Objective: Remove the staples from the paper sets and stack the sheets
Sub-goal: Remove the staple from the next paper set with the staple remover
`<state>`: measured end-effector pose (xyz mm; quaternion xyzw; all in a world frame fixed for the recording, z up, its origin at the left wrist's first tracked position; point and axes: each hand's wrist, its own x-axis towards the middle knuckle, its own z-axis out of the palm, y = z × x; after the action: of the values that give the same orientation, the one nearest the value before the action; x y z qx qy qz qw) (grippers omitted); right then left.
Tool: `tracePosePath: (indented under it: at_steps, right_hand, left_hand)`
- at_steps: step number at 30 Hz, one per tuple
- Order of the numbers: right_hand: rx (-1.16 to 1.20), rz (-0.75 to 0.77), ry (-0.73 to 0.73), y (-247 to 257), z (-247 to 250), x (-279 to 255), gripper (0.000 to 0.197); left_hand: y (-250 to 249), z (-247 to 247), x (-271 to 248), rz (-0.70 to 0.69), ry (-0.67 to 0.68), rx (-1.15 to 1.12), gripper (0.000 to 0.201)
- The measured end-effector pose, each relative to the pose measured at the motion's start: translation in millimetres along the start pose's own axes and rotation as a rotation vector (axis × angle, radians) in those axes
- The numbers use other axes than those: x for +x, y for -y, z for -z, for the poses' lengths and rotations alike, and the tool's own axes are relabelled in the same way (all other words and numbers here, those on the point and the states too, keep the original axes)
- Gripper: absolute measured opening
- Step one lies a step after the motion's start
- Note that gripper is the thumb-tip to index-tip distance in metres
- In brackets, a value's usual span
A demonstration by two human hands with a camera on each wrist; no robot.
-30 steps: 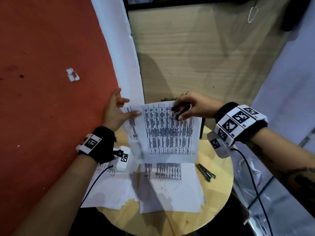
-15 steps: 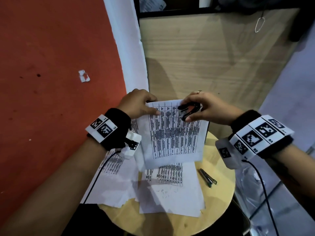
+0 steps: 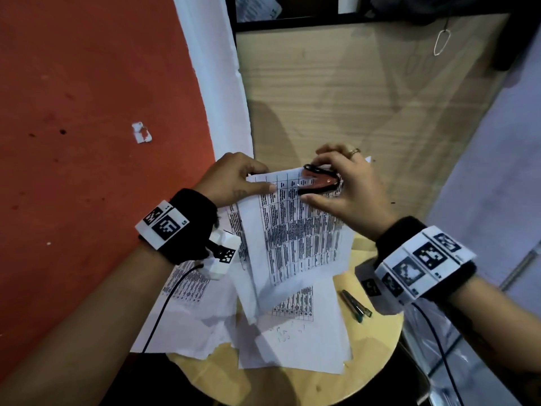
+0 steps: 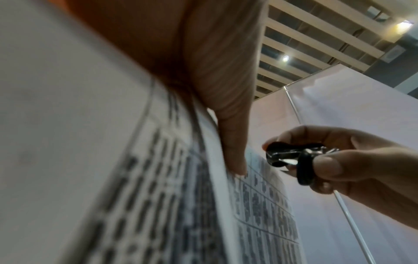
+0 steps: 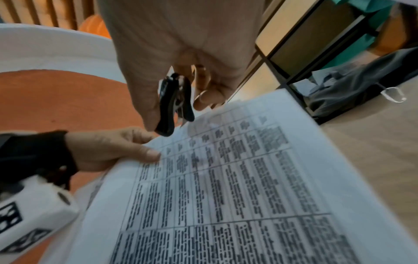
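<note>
White printed sheets, covered with small tables of text, are the paper set that is held up above the round wooden table. The left hand pinches its top left corner, thumb on the front and the other fingers behind the paper. The right hand is curled around a black staple remover, thumb below and fingers above, and the tool is at the top edge of the set, to the right of the left thumb. In the right wrist view the two black handles are close together, but the staple itself I cannot see in any picture.

I judge that the step now is to bring the claws to the staple and pull it out. To do this well, the left hand should keep the corner tight and flat, so the paper does not bend away. The claws should slide under the staple's back before the squeeze, and the pull should be straight, otherwise the thin corner can tear.

More loose sheets lie on the near part of the table, and a dark pen lies just right of them.
</note>
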<state>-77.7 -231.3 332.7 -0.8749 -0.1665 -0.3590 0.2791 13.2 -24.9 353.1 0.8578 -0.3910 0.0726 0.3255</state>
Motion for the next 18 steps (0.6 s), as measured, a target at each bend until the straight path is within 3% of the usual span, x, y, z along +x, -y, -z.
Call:
tracePosePath:
  at_steps: [3,7,12,14,16,18]
  right_hand:
    - [-0.155,0.172,-0.041,13.7,-10.2,-0.3,0.043]
    - [-0.234,0.351,-0.07,20.0,-18.7,4.9,0.038]
    - [-0.246,0.43,-0.047,25.8,-21.3,7.9,0.037]
    - [-0.248,0.447,-0.041,28.2,-21.1,9.0,0.037]
    - [-0.253,0.469,-0.042,30.4,-21.5,9.5,0.036]
    - [-0.26,0.48,-0.046,31.0,-21.6,10.7,0.034]
  left_hand:
    - [-3.0,-0.6,-0.6,-0.032,0.006,-0.047,0.036]
    - [-4.2,0.4,-3.8,-0.07,-0.018,-0.107,0.024]
    - [-7.2,4.8,-8.1,-0.143,-0.042,-0.145,0.057]
    - [-7.7,7.3,-9.1,-0.13,-0.025,-0.169,0.049]
    - [-9.4,9.0,-10.4,-0.107,-0.009,-0.185,0.024]
    - [-9.5,9.4,-10.5,-0.104,-0.009,-0.181,0.019]
